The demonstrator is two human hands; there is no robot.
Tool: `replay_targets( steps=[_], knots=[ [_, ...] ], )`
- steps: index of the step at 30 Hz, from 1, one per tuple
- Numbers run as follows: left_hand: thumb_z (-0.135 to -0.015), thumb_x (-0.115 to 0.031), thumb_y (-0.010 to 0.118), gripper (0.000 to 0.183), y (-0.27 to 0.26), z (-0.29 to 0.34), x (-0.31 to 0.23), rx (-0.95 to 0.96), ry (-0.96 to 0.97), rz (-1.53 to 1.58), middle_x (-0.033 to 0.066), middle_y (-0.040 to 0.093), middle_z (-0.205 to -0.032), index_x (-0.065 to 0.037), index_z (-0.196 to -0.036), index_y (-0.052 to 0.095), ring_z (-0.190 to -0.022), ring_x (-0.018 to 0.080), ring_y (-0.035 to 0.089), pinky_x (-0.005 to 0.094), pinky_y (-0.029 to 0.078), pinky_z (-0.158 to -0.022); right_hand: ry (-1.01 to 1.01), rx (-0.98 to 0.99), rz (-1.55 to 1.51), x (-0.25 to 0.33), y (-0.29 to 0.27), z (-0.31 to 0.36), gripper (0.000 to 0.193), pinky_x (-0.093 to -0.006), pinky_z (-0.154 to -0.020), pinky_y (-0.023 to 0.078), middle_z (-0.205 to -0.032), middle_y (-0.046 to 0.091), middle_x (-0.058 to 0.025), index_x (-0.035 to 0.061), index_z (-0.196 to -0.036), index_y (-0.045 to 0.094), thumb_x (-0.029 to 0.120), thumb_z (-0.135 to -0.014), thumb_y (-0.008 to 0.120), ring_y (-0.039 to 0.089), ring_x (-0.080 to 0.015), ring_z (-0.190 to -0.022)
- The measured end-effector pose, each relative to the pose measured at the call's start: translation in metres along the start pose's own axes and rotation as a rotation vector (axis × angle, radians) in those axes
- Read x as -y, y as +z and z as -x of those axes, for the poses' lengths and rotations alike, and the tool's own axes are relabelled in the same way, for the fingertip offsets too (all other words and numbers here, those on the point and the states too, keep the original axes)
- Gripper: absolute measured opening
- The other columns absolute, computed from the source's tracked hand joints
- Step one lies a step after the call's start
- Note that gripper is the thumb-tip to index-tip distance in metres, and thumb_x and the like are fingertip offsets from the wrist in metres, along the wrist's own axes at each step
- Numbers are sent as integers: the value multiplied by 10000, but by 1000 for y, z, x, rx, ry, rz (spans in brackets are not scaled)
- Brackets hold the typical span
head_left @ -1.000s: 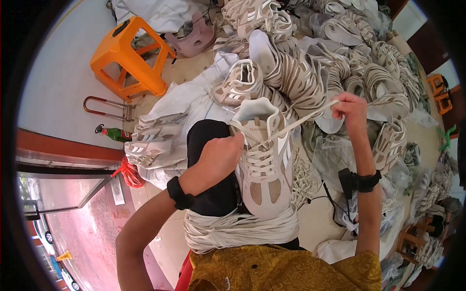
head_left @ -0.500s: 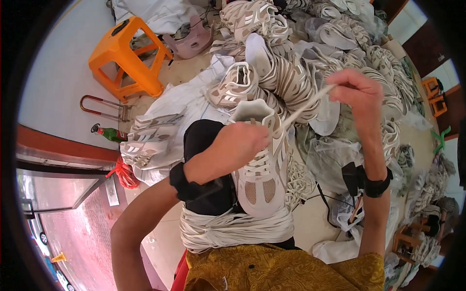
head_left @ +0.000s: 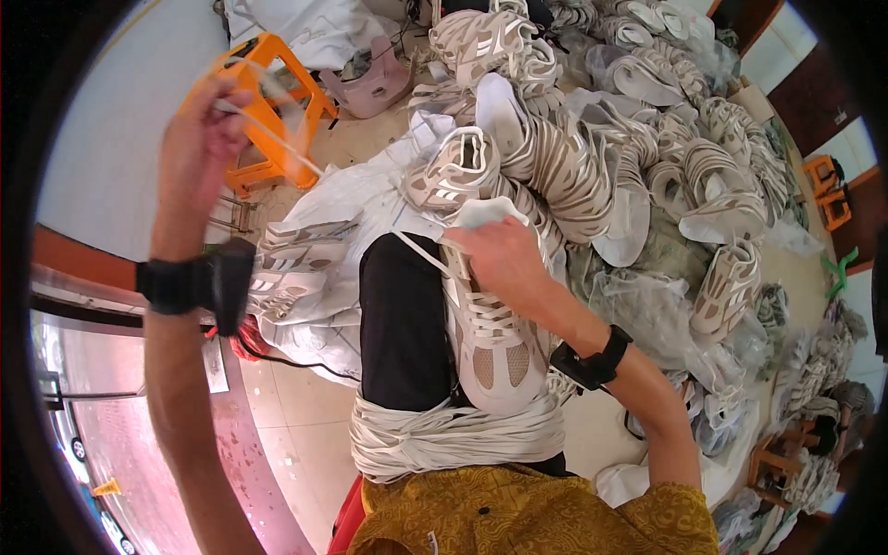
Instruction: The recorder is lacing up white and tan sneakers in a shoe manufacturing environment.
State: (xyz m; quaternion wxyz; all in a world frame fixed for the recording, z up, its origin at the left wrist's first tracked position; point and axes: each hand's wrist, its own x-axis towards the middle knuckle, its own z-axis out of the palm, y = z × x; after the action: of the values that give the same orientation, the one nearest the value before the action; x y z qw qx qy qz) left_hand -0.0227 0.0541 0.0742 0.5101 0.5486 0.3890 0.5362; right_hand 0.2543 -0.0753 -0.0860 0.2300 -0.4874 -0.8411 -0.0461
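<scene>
A beige and white sneaker [head_left: 499,365] rests on my lap, toe toward me, with its lace [head_left: 490,319] threaded through the lower eyelets. My left hand [head_left: 208,134] is raised far out to the left, fingers closed on a pale shoelace [head_left: 424,250]. Part of that lace is smeared by motion, and it runs back toward the sneaker's upper eyelets. Bent over the sneaker's collar and tongue, my right hand [head_left: 504,264] is closed on the upper; its fingertips are partly hidden. A thick bundle of white laces [head_left: 458,444] lies across my lap.
Behind the sneaker are piled many similar shoe uppers [head_left: 564,176] and a lone sneaker [head_left: 458,171]. An orange stool [head_left: 319,97] stands at the far left. Uppers lie on white sacking [head_left: 338,208] to the left. Plastic bags [head_left: 647,305] and another sneaker [head_left: 726,291] are at right.
My left hand has swung from the sneaker out to the upper left, drawing the lace. My right hand has come down from the upper right onto the sneaker's upper.
</scene>
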Motion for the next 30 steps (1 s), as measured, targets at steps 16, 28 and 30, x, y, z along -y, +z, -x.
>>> replay_targets(
  steps=[16,28,30],
  knots=[
    [-848,-149,438,249,-354,-32,10,-257,-137,-80,90,537,-945,26,-1021,478,-815,170,504,273,431,-747,592,-832,-1558,-279,-259,197,286,-214,-621,391,-913,500,-73,-51,-1108,432,63,-851,485,441,-119,-716],
    [-815,-46,402,192,-559,-26,-23,-51,-71,-543,62,486,-905,38,-968,484,-704,113,462,192,425,-633,711,-1139,-1309,-392,-349,423,346,-225,-520,404,-1135,463,-183,-77,-1181,361,41,-867,443,462,-137,-679],
    [-826,-80,407,246,-546,-30,-3,-283,-57,-435,43,471,-880,25,-1042,459,-659,92,426,177,401,-588,772,-1105,-1196,-396,-388,437,383,-207,-472,378,-1134,481,-169,-66,-1214,333,81,-878,442,442,-106,-637]
  ],
)
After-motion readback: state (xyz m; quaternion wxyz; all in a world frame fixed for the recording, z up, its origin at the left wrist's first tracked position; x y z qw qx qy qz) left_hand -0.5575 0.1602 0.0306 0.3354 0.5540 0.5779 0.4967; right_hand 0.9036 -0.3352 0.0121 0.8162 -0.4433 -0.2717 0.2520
